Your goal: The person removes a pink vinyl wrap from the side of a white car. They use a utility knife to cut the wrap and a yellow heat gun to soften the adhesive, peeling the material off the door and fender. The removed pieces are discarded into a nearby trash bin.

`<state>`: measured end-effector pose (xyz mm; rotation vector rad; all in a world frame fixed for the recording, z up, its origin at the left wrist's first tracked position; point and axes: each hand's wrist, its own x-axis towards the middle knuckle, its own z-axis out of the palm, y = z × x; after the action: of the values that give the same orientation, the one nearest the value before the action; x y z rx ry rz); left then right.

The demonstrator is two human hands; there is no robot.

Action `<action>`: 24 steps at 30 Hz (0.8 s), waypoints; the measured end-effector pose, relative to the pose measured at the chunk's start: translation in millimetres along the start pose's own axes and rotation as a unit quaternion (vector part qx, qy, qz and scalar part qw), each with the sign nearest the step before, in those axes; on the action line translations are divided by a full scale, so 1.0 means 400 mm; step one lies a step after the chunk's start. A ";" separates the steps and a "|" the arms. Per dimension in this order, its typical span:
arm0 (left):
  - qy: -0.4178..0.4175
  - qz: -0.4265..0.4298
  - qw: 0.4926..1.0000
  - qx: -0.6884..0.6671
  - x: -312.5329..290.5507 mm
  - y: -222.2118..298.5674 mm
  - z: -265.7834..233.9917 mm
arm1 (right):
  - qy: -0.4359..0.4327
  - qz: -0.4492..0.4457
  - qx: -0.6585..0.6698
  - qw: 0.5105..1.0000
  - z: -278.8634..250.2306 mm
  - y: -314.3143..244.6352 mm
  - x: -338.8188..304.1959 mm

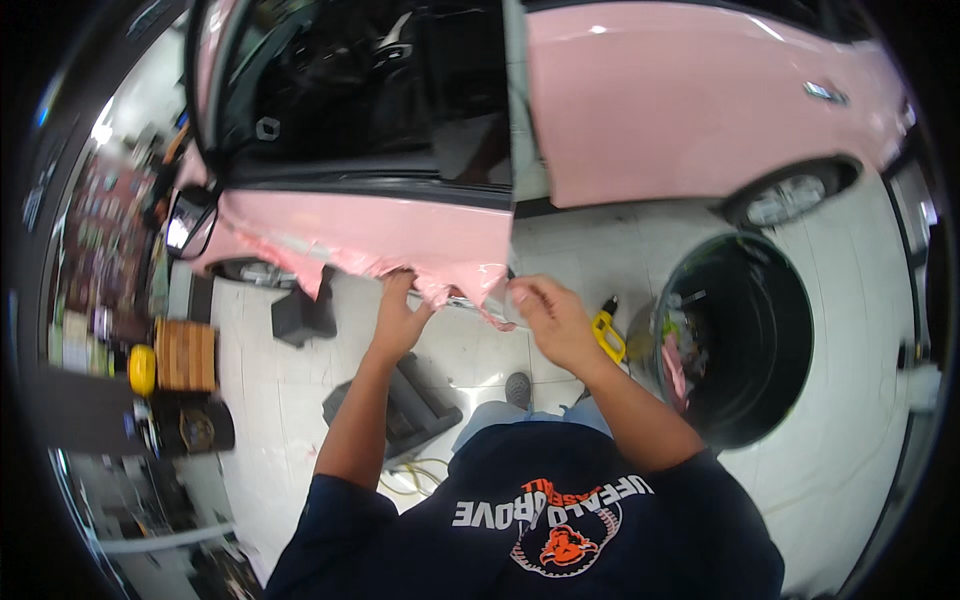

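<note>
From where I'm standing, the car door [370, 215] is swung out from the pink car body [660, 110], and a person in a dark printed T-shirt [470, 530] stands right up against it, arms reaching forward. Along the door's lower edge the pink film [455, 272] hangs loose in ragged, crumpled folds, with a torn point drooping toward the mirror end. The left hand [402, 312] is at the middle of that lower edge, its fingers bent in against the crumpled film; I can't tell whether they are closed on it, since the tips are partly lost among the folds. The right hand [557, 322] is just beside the door's rear corner, fingers curled inward; whether anything is grasped there I can't make out.

The side mirror [190, 222] sits at the door's front end. Below the door, on the tiled floor [500, 355], are a dark block [302, 316] near its front part and a dark grey box [410, 412] further out, partly behind the left forearm. Past the door's rear corner there's a yellow tool [608, 332], and beyond it a big dark bin [808, 330] with a pink scrap [674, 368] inside.
</note>
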<state>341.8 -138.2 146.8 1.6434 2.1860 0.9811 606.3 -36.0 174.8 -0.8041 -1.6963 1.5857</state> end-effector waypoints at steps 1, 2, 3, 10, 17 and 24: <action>0.012 -0.037 0.998 -0.042 0.000 0.011 -0.001 | 0.010 -0.031 0.000 0.999 -0.007 0.005 0.020; 0.040 -0.100 0.983 -0.147 0.002 0.015 -0.002 | 0.027 -0.060 0.001 0.998 -0.008 0.019 0.042; 0.124 -0.168 0.949 -0.236 -0.002 0.010 -0.014 | 0.045 -0.089 0.003 0.995 -0.006 0.027 0.061; 0.190 -0.401 0.724 -0.529 0.151 -0.118 -0.124 | -0.054 -0.068 0.001 0.996 -0.017 0.032 0.112; 0.120 -0.329 0.771 -0.531 0.251 -0.219 -0.127 | -0.012 -0.037 0.018 0.999 -0.029 0.045 0.172; 0.141 -0.234 0.815 -0.512 0.266 -0.252 -0.064 | 0.253 -0.052 -0.037 0.965 -0.036 0.004 0.196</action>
<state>214.8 -64.6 123.5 0.4537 1.5099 1.8255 572.0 36.0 178.4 -1.0360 -1.4014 1.1263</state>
